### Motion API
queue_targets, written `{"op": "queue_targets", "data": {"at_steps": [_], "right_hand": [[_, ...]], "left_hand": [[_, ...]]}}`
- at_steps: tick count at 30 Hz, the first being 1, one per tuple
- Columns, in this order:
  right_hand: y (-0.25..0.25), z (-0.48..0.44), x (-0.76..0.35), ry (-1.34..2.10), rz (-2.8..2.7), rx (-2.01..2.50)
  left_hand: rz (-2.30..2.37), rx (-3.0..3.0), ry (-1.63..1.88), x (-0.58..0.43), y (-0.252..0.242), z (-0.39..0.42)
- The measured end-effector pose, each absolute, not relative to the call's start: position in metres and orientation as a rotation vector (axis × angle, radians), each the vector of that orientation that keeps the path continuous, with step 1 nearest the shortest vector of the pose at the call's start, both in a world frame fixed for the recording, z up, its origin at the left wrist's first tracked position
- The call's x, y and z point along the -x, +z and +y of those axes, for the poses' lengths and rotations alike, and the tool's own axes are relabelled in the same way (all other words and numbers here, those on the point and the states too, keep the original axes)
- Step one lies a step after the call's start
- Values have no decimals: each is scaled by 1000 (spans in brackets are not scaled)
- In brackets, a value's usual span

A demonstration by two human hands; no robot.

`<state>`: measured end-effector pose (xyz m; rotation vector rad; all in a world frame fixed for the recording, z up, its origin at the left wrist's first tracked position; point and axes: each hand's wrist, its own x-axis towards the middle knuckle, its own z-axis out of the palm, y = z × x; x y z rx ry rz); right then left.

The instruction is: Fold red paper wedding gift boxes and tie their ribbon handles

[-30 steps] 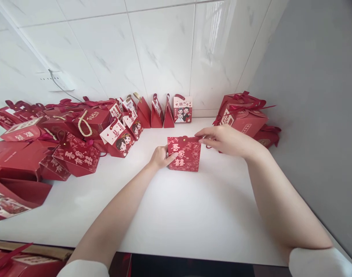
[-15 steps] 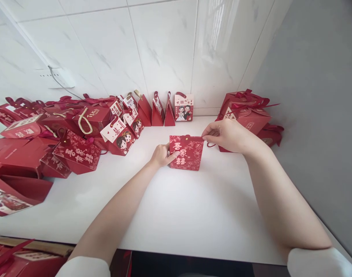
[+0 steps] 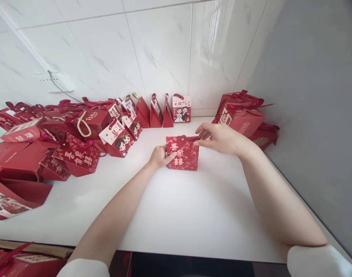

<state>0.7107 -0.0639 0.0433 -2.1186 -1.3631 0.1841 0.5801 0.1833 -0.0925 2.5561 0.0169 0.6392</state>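
Observation:
A small red gift box (image 3: 183, 154) with gold characters and a flower print stands upright on the white table (image 3: 176, 215), in the middle. My left hand (image 3: 160, 156) grips its left side, thumb across the front face. My right hand (image 3: 219, 138) pinches the box's top right corner and the dark red flap there, fingers pressed together. Both forearms reach in from the near edge.
A heap of red gift boxes and bags (image 3: 63, 138) with ribbons and rope handles fills the left side. Several small red boxes (image 3: 164, 109) line the tiled back wall. More red ribboned boxes (image 3: 242, 115) are stacked at the right by the grey wall.
My right hand has shifted left along the box's top edge and now pinches its top right corner. The left hand keeps its hold; the view has drifted slightly.

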Motion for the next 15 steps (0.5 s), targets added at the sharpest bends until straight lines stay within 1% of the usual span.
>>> {"op": "queue_targets", "data": {"at_steps": [8,12,15], "right_hand": [[20,-34,-701,127,-1386,1920],[18,-31,-700,83,-1389,1892],[22,-39,-707,134,-1407,1892]], "left_hand": [[44,-2577,644,-581,-89,182],[36,-2578,639,-581,-89,181],[42,-2584,636,-582,-88,180]]}}
